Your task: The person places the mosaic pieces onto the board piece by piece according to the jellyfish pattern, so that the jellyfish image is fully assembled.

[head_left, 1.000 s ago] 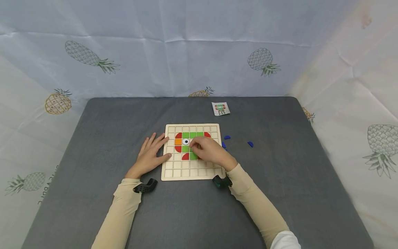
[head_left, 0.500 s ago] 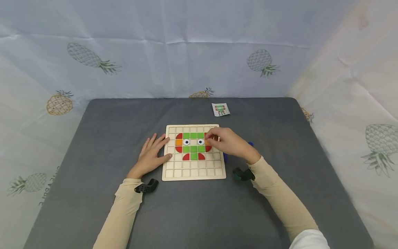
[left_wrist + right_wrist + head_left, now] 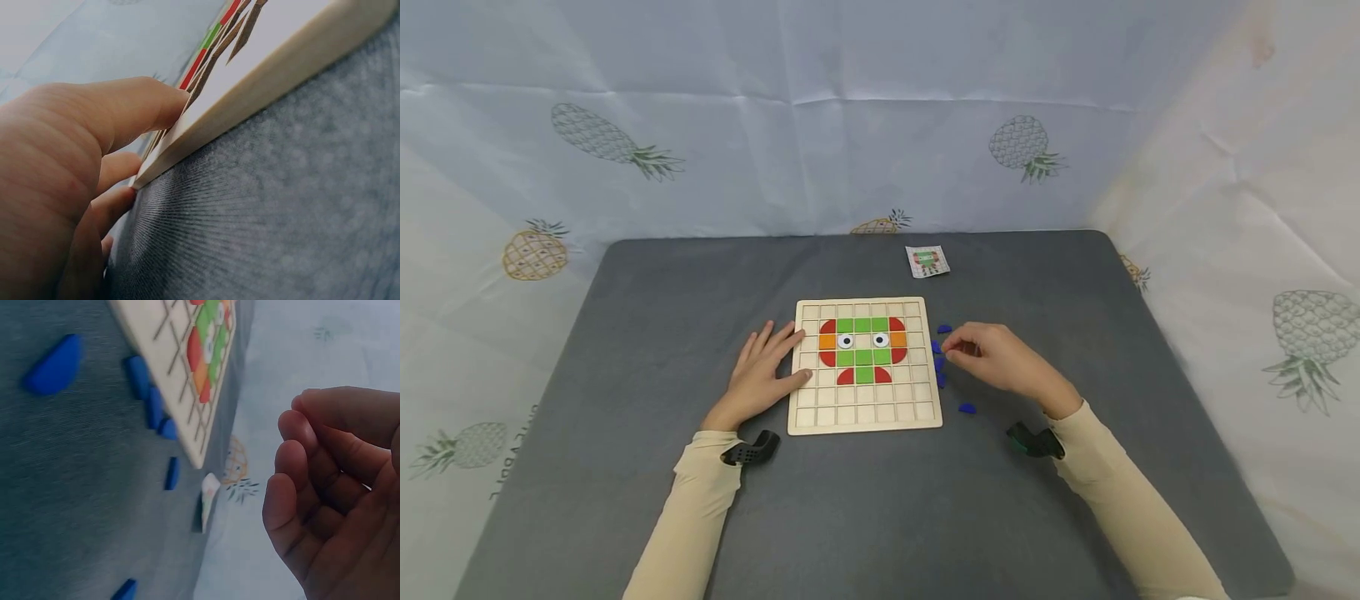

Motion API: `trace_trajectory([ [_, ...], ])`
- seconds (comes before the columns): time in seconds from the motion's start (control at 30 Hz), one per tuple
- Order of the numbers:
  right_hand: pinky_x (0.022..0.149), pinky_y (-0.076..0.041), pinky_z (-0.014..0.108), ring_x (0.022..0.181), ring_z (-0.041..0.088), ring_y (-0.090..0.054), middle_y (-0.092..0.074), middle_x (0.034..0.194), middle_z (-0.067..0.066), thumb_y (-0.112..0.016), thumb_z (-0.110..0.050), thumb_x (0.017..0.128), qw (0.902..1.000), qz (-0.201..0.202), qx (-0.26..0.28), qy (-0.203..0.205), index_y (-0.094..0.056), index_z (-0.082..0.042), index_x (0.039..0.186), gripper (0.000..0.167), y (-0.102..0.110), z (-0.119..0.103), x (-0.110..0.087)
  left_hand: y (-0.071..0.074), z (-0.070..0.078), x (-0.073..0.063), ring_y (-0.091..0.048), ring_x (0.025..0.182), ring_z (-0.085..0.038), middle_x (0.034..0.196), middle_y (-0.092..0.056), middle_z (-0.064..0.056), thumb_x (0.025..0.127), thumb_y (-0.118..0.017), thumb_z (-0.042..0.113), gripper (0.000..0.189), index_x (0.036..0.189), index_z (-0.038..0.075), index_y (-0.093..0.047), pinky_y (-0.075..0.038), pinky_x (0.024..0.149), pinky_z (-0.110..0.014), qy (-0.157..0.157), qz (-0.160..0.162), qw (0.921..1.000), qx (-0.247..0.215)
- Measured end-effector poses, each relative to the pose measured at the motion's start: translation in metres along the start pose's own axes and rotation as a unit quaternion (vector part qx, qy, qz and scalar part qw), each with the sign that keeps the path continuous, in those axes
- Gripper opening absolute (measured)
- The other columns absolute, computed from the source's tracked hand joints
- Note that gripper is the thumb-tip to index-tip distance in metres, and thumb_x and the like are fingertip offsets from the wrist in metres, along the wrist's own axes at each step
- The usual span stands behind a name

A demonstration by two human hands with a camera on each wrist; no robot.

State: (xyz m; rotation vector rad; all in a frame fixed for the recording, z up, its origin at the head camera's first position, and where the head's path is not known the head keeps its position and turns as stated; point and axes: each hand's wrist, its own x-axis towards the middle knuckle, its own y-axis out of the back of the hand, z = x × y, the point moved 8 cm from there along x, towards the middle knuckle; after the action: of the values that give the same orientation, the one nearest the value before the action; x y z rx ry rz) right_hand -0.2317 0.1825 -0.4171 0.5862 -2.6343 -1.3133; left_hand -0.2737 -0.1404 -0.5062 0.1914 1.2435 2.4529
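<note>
A square wooden grid board lies flat, with green, red and orange tiles and two eye tiles set in its cells. My left hand rests along its left edge, fingers spread, with the thumb and some fingertips on the wood. Right of the board, my right hand hovers over the table with loosely bent fingers. The right wrist view shows its thumb and index fingertip close together and nothing visible between them. Several blue half-round pieces lie near this hand, one small blue piece close to the board's right edge.
A small printed card with a picture of a similar tile pattern lies behind the board. One blue piece sits nearer the front. Pineapple-print cloth hangs behind the dark table.
My right hand has gone from the board's middle to the orange tile at the right of the pattern, then off the board to the right. The left hand stays in place.
</note>
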Motion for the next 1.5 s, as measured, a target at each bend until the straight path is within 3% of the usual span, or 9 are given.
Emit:
trace_trajectory([
  [0.6, 0.069, -0.051, 0.028, 0.074, 0.007, -0.054, -0.069, 0.089, -0.002, -0.070, -0.012, 0.095, 0.9954, -0.041, -0.078, -0.036, -0.075, -0.010, 0.098, 0.007, -0.030, 0.027, -0.031, 0.001, 0.001, 0.000, -0.003, 0.160, -0.036, 0.169, -0.026, -0.009, 0.093, -0.070, 0.039, 0.077, 0.159, 0.016, -0.036, 0.005, 0.129, -0.054, -0.004, 0.003, 1.0000, -0.002],
  [0.9, 0.064, -0.047, 0.024, 0.070, 0.005, -0.052, -0.064, 0.083, -0.007, -0.072, -0.017, 0.094, 0.9936, -0.051, -0.084, -0.055, -0.074, -0.012, 0.102, 0.010, -0.043, 0.035, -0.041, 0.001, 0.001, 0.000, -0.003, 0.160, -0.036, 0.169, -0.026, -0.010, 0.093, -0.069, 0.039, 0.077, 0.159, 0.014, -0.037, 0.005, 0.129, -0.054, -0.002, 0.004, 1.0000, -0.002],
  [1.5, 0.063, -0.044, 0.023, 0.071, 0.004, -0.048, -0.057, 0.081, -0.007, -0.076, -0.014, 0.090, 0.9953, -0.035, -0.089, -0.017, -0.071, -0.013, 0.094, 0.006, -0.051, 0.030, -0.045, 0.001, 0.001, 0.000, -0.003, 0.160, -0.037, 0.169, -0.026, -0.010, 0.093, -0.070, 0.038, 0.076, 0.159, 0.015, -0.037, 0.005, 0.129, -0.054, 0.001, 0.004, 1.0000, -0.006],
])
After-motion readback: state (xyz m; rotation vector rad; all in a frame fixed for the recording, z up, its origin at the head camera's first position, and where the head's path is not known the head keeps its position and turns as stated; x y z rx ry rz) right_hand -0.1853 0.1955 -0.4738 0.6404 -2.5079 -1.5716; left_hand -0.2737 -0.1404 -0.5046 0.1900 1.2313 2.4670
